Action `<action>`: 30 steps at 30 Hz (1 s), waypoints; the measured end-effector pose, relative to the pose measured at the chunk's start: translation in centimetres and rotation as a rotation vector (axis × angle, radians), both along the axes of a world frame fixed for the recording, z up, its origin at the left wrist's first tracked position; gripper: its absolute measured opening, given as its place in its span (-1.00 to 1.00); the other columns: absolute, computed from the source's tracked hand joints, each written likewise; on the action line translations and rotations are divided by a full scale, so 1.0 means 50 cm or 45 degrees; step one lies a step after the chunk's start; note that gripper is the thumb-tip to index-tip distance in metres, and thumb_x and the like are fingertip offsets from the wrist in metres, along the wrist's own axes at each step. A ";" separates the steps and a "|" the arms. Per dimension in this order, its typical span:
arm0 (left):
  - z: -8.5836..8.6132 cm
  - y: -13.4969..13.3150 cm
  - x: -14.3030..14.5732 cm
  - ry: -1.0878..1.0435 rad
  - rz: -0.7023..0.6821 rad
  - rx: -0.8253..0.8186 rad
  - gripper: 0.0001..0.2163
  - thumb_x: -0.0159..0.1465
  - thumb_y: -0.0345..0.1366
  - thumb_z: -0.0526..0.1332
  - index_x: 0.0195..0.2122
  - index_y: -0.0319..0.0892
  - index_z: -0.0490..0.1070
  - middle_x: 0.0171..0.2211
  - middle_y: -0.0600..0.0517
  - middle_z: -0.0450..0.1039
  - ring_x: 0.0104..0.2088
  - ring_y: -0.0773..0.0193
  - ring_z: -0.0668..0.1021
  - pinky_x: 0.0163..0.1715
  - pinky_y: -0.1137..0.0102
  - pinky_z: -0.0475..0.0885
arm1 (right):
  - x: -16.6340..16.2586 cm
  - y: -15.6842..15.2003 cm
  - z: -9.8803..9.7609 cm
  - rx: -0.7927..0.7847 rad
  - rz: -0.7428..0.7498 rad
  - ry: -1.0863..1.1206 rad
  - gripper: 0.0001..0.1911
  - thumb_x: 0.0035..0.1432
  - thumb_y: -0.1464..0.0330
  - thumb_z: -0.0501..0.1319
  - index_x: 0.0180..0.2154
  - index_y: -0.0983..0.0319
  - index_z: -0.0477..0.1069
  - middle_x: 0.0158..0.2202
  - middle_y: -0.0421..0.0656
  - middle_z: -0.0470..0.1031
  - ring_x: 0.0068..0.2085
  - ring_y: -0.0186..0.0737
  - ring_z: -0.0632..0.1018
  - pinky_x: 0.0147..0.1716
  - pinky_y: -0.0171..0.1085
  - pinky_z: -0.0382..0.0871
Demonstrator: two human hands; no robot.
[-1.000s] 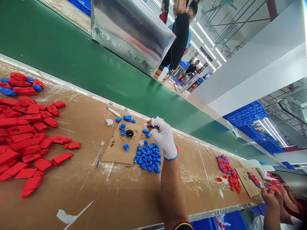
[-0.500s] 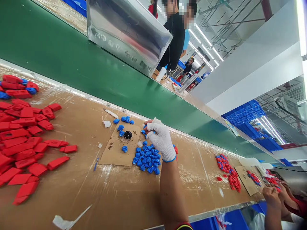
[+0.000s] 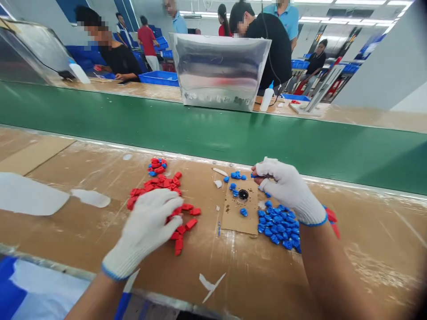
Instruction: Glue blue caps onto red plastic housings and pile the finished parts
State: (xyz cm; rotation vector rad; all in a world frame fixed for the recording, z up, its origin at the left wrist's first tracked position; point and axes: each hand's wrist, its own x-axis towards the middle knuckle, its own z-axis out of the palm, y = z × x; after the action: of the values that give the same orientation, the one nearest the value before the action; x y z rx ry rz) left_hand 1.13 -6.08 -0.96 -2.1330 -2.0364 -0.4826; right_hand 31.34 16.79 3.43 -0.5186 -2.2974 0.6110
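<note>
My left hand (image 3: 147,231), in a white knit glove, lies on the near edge of a pile of red plastic pieces (image 3: 160,178), its fingers curled over a few of them. My right hand (image 3: 287,189), also gloved, pinches a small blue piece (image 3: 254,175) at the far right corner of a brown cardboard scrap (image 3: 240,213). On the scrap sit a black round cap (image 3: 243,194) and a couple of blue pieces. A heap of blue pieces (image 3: 276,222) lies under my right wrist.
A green conveyor belt (image 3: 200,133) runs along the far edge of the brown worktable. Beyond it stand a silver foil bag (image 3: 216,71), a white squeeze bottle (image 3: 267,98) and several people. White paper scraps (image 3: 210,282) lie near the front edge, and a white sheet (image 3: 26,195) lies at the left.
The view has swung level and to the left. My left hand has come into view on the red pile. My right hand stays by the cardboard scrap, still pinched.
</note>
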 end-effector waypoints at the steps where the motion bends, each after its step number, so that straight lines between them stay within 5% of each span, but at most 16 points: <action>1: -0.002 0.006 0.005 0.037 -0.016 -0.073 -0.78 0.36 -0.28 0.36 0.01 -0.12 0.60 0.07 -0.09 0.63 0.09 -0.04 0.61 0.15 -0.01 0.54 | -0.003 -0.003 0.004 0.012 -0.008 0.011 -0.83 0.25 0.45 0.22 -0.28 0.14 0.58 -0.33 -0.22 0.58 -0.28 -0.22 0.50 -0.22 -0.18 0.38; 5: -0.017 0.071 0.038 0.181 -0.086 -0.342 -0.86 0.32 -0.35 0.31 -0.15 -0.09 0.65 -0.05 -0.08 0.66 0.01 -0.10 0.59 0.08 -0.06 0.45 | 0.006 -0.011 0.003 0.037 -0.016 -0.046 -0.83 0.18 0.49 0.18 -0.38 0.18 0.50 -0.39 -0.21 0.48 -0.31 -0.24 0.44 -0.29 -0.22 0.31; 10: 0.020 0.135 0.043 0.196 -0.153 -0.306 -0.83 0.29 -0.49 0.22 -0.32 -0.12 0.57 -0.20 -0.09 0.64 -0.05 -0.07 0.60 0.01 -0.01 0.40 | 0.016 -0.010 -0.009 -0.076 -0.016 -0.225 -0.86 0.10 0.53 0.13 -0.42 0.18 0.32 -0.44 -0.26 0.36 -0.37 -0.29 0.35 -0.34 -0.24 0.23; 14: 0.059 0.167 0.068 -0.335 -0.012 0.056 -0.87 0.31 -0.41 0.20 -0.19 -0.07 0.51 -0.13 -0.03 0.66 -0.05 -0.01 0.63 0.02 0.06 0.46 | 0.000 -0.013 -0.027 -0.168 -0.032 -0.377 -0.85 0.12 0.53 0.15 -0.32 0.16 0.33 -0.38 -0.25 0.43 -0.37 -0.28 0.38 -0.32 -0.23 0.23; 18: 0.024 0.185 0.113 -1.002 0.071 0.325 -0.91 0.31 -0.30 0.25 -0.16 -0.07 0.46 -0.17 0.00 0.66 -0.14 0.12 0.66 -0.04 0.18 0.55 | -0.011 -0.016 -0.042 -0.188 -0.059 -0.561 -0.77 0.11 0.53 0.19 -0.20 0.15 0.37 -0.29 -0.20 0.54 -0.29 -0.21 0.49 -0.26 -0.22 0.26; 23: -0.044 0.194 0.124 -1.470 0.067 0.373 -0.85 0.22 -0.28 0.34 -0.24 -0.09 0.40 -0.31 0.03 0.59 -0.29 0.20 0.63 -0.17 0.23 0.58 | -0.014 -0.018 -0.038 -0.158 -0.065 -0.733 -0.79 0.12 0.50 0.18 -0.19 0.14 0.38 -0.27 -0.18 0.57 -0.26 -0.15 0.54 -0.25 -0.21 0.26; 30: -0.045 0.201 0.103 -1.727 0.086 0.404 -0.79 0.16 -0.29 0.42 -0.24 -0.11 0.44 -0.36 0.06 0.47 -0.35 0.27 0.51 -0.31 0.30 0.53 | -0.018 -0.014 -0.053 -0.084 -0.086 -0.732 -0.80 0.10 0.49 0.18 -0.21 0.13 0.39 -0.29 -0.16 0.59 -0.27 -0.11 0.57 -0.25 -0.18 0.32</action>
State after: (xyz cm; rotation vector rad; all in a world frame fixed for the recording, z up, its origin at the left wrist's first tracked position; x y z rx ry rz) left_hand 6.28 3.96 -3.20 -1.5628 -2.1491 -2.5177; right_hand 30.42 16.10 0.77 -0.8929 -2.7843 0.5556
